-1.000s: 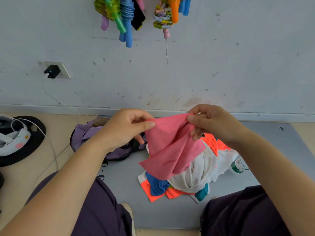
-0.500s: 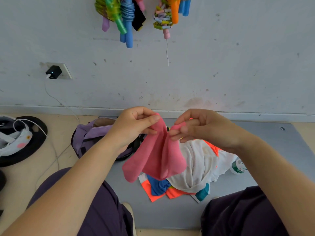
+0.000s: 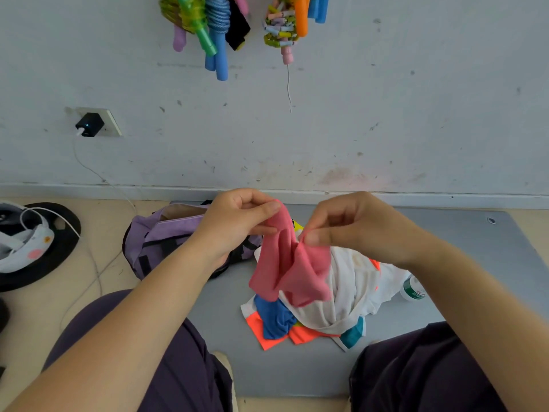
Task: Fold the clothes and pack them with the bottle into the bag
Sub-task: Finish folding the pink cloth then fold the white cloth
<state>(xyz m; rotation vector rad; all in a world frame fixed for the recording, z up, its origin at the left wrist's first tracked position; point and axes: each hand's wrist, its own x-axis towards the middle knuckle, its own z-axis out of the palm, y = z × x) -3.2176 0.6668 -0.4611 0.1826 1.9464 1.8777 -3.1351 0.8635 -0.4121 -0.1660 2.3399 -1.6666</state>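
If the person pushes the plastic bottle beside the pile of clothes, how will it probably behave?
The bottle lies on its side on the grey mat, so it would probably roll. It looks small and plastic, likely light and not fragile. The white garment covers part of it, which may stop the rolling.

Both hands (image 3: 237, 224) (image 3: 353, 230) raised close together, fingers pinching.

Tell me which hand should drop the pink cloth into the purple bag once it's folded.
Left, probably. The left hand pinches the pink cloth right beside the open purple bag; the right hand is farther away, over the clothes pile.
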